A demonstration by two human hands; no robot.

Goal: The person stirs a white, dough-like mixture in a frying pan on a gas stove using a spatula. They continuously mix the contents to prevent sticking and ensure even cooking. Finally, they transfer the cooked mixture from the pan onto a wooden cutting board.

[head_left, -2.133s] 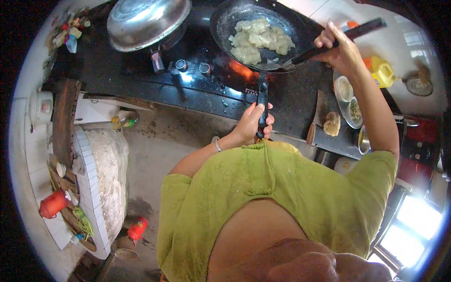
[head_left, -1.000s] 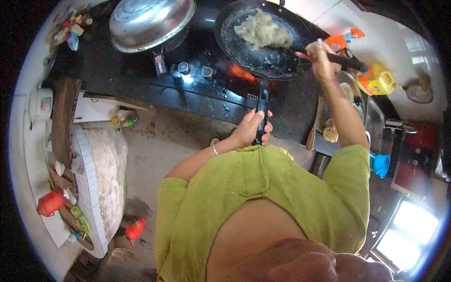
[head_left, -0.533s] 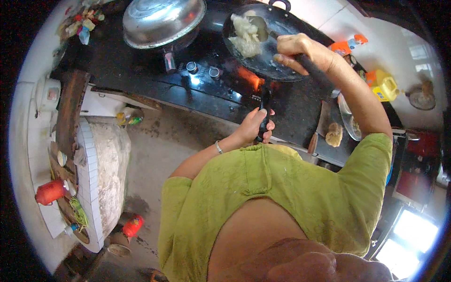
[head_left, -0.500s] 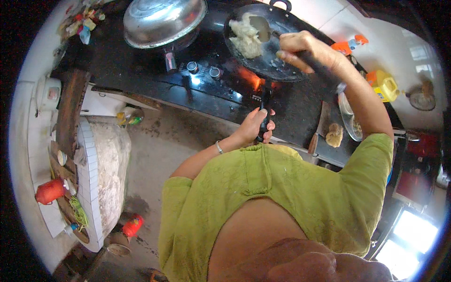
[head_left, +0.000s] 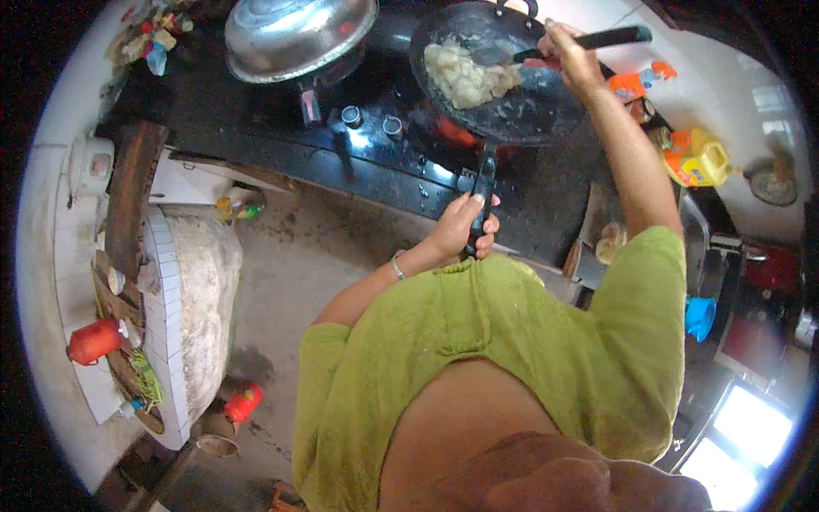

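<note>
My left hand [head_left: 465,225] is wrapped round the black handle [head_left: 486,175] of a dark wok [head_left: 546,111] at the top of the view. Over the wok's right side, my right hand [head_left: 570,58] grips a spatula [head_left: 612,37] by its black handle, whose end sticks out to the right. The spatula's blade reaches into a pale, sticky lump of food [head_left: 465,77] on the wok's left half. Thin white residue smears the bare metal around it. An orange-red glow [head_left: 456,132] shows under the wok's near edge.
A lidded silver pot [head_left: 299,38] stands on the left burner, with two stove knobs [head_left: 351,116] nearby. Right of the wok are an orange spray bottle [head_left: 627,88] and a yellow jug [head_left: 699,158]. A cutting board [head_left: 595,213] carries a tan lump [head_left: 611,242].
My right hand has moved up and away from me, and the spatula handle now points right. The food has spread rightward in the wok. My left hand stays on the handle.
</note>
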